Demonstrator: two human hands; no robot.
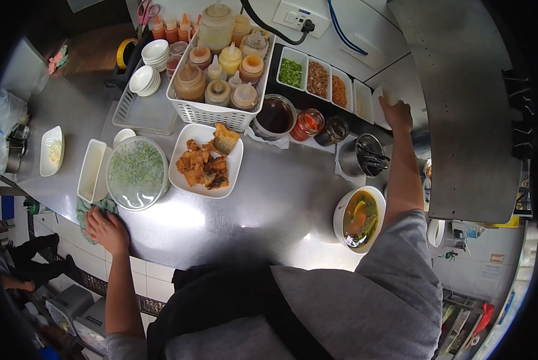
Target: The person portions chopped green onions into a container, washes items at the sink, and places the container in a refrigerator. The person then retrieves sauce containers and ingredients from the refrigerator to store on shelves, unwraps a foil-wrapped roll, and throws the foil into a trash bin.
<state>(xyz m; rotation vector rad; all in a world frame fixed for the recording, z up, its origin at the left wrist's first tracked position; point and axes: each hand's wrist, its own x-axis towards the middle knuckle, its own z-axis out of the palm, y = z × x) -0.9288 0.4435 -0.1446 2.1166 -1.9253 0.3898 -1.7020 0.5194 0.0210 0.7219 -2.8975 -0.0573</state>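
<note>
My left hand (107, 230) lies with its fingers stretched out on a green cloth (89, 217) at the counter's front left edge. Just beyond it are a lidded round tub of chopped greens (137, 172) and a long white dish (92, 171). Far out to the right, my right hand (399, 115) reaches to the last white container (379, 108) in the topping row. Its fingers are bent at the container, and whatever they grip is hidden. A bowl of soup (359, 219) sits under my right forearm.
A square plate of fried pieces (206, 161) stands mid-left. Behind it is a white basket of sauce bottles (218, 111). A metal pot with utensils (362, 157), sauce jars (308, 125) and a dark sauce tub (274, 115) line the back. A metal hood (461, 108) overhangs the right.
</note>
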